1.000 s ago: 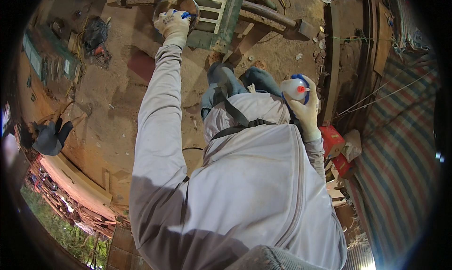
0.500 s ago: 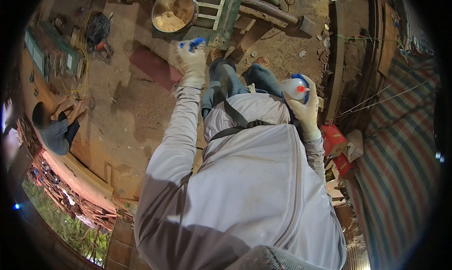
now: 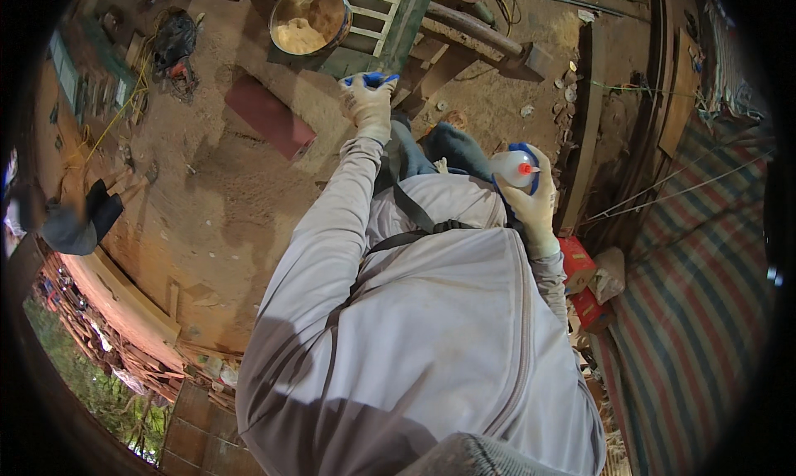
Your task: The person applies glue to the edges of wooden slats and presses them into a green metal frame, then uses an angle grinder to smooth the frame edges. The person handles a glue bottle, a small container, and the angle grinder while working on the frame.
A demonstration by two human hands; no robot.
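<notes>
My right hand point(image 3: 539, 201), in a cream glove with blue-coated fingers, is closed around a whitish squeeze bottle point(image 3: 507, 167). The bottle's red nozzle point(image 3: 525, 169) tips toward me. In a like glove, my left hand point(image 3: 367, 103) is at the near end of a green wooden frame point(image 3: 396, 41) with pale slats. Its fingers are curled in. Whether they hold something small or touch the frame is hidden by the back of the hand. Just beyond this hand stands a round tub point(image 3: 347, 30) of tan powder.
A dark red board point(image 3: 265, 115) lies on the dirt floor at left. Past it, a person point(image 3: 79, 219) crouches near a yellow cord point(image 3: 124, 107). Timber beams point(image 3: 477, 36) lie beyond my feet. Red boxes point(image 3: 578, 264) and a striped tarp point(image 3: 688, 310) are at right.
My left hand has moved right, to the near end of the green frame. The right hand still holds the bottle in nearly the same place. The view has shifted slightly.
</notes>
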